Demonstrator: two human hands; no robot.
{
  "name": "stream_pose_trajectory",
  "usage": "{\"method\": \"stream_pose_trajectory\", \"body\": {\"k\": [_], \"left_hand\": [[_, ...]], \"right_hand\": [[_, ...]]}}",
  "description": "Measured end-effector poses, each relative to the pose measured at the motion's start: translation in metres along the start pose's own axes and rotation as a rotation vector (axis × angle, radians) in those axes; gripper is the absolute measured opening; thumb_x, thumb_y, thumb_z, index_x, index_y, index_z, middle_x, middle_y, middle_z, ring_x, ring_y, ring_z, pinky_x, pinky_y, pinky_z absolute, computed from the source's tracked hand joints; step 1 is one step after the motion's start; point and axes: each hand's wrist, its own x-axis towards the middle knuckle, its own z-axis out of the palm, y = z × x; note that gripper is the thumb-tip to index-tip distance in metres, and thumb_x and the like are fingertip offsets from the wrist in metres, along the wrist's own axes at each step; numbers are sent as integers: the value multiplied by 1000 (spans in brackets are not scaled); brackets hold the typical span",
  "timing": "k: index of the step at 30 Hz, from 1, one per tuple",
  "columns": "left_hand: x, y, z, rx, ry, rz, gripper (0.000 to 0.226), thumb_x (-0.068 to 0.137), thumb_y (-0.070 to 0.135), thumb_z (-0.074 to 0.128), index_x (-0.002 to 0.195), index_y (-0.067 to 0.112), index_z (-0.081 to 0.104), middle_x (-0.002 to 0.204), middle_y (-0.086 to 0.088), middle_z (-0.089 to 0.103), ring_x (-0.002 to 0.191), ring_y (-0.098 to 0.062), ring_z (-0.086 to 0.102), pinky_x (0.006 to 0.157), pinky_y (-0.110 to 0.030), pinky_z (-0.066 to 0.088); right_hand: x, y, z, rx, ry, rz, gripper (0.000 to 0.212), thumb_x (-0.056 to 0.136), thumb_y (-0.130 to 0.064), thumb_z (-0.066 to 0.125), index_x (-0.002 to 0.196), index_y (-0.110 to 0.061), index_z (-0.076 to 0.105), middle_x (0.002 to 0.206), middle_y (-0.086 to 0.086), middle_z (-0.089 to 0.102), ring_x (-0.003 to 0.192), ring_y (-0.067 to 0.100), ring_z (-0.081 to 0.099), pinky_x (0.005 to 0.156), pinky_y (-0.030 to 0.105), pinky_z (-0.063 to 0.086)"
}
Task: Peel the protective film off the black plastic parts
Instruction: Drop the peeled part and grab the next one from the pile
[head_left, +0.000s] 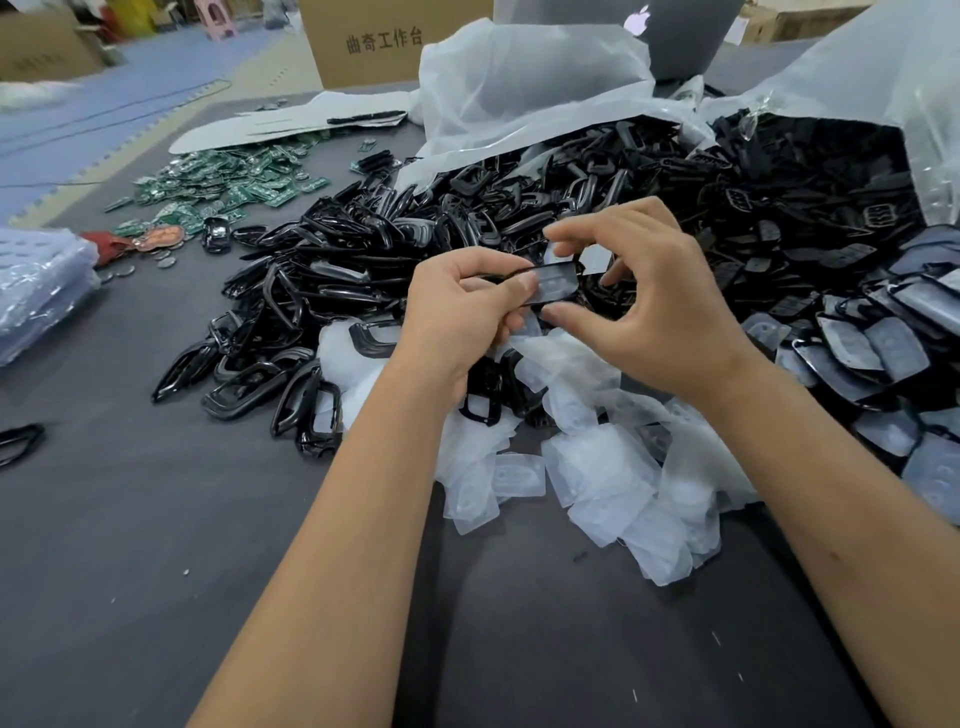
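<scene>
Both hands meet above the grey table (130, 519). The left hand (457, 317) pinches one black plastic part (558, 283) at its near end, thumb on top, fingers curled beneath. The right hand (654, 306) pinches at the part's far edge with thumb and forefinger, where a bit of clear film (556, 253) shows. Below lies a heap of peeled film pieces (597, 478); behind, a pile of black frames (322, 270) spills from a plastic bag (519, 88). Green circuit boards (228, 182) lie far left.
</scene>
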Motion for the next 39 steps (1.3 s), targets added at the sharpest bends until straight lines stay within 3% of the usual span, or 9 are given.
{"method": "stream_pose_trajectory", "body": {"k": [3, 9, 15, 18, 21, 25, 28, 35, 39], "left_hand": [[-1, -1, 1, 61, -52, 75, 8, 92, 3, 75, 93, 11, 75, 53, 1, 63, 44, -8, 56, 46, -19, 45], [-2, -1, 2, 227, -46, 165, 8, 90, 10, 79, 94, 14, 74, 52, 2, 62, 47, -12, 57, 54, -25, 49], [-3, 4, 17, 539, 91, 295, 18, 82, 24, 85, 79, 25, 67, 64, 2, 67, 58, -12, 65, 58, -23, 49], [-7, 12, 33, 576, 124, 327, 19, 80, 25, 85, 77, 25, 66, 69, -3, 69, 65, -18, 69, 64, -33, 56], [-10, 15, 61, 559, 66, 299, 16, 80, 23, 85, 79, 22, 69, 70, -3, 72, 68, -19, 72, 70, -33, 58], [-16, 16, 116, 580, -65, 315, 14, 79, 26, 86, 79, 20, 74, 62, 8, 66, 58, -2, 63, 59, -14, 46], [-20, 14, 154, 491, -141, 238, 17, 79, 24, 88, 86, 15, 76, 70, -1, 71, 67, -14, 71, 68, -28, 57], [-25, 18, 180, 545, -116, 321, 16, 83, 24, 86, 91, 15, 76, 76, 1, 69, 73, -16, 68, 72, -29, 56], [-26, 18, 158, 578, -44, 359, 5, 90, 21, 76, 89, 17, 78, 75, 4, 70, 72, -15, 67, 74, -29, 55]], "right_hand": [[-1, 5, 1, -51, -59, 13, 59, 78, -42, 88, 126, -14, 71, 113, -4, 68, 115, 21, 50, 100, 26, 41], [-1, 13, -2, -66, -36, 47, 44, 76, -39, 91, 112, -17, 80, 96, -5, 70, 102, 20, 53, 86, 31, 45], [1, 8, -13, -156, -54, 83, 44, 75, -43, 90, 112, -21, 82, 95, 0, 70, 102, 22, 50, 90, 37, 46], [-2, 7, -25, -226, -18, 119, 39, 75, -44, 90, 108, -24, 82, 92, 0, 64, 101, 21, 46, 86, 34, 43], [-13, 11, -49, -325, -43, 187, 37, 77, -48, 87, 107, -26, 82, 91, 0, 62, 101, 22, 44, 84, 34, 40], [-31, 25, -100, -435, -195, 306, 32, 75, -48, 87, 98, -26, 81, 88, -1, 70, 94, 21, 55, 81, 36, 45], [-39, 33, -134, -477, -243, 412, 33, 72, -43, 90, 99, -26, 81, 90, -2, 73, 90, 19, 62, 77, 30, 46], [-44, 34, -154, -584, -419, 515, 51, 75, -46, 90, 122, -32, 75, 108, 1, 68, 125, 29, 46, 106, 44, 48], [-43, 18, -152, -501, -402, 491, 57, 74, -41, 91, 127, -34, 71, 111, -1, 69, 123, 25, 50, 105, 41, 48]]}}
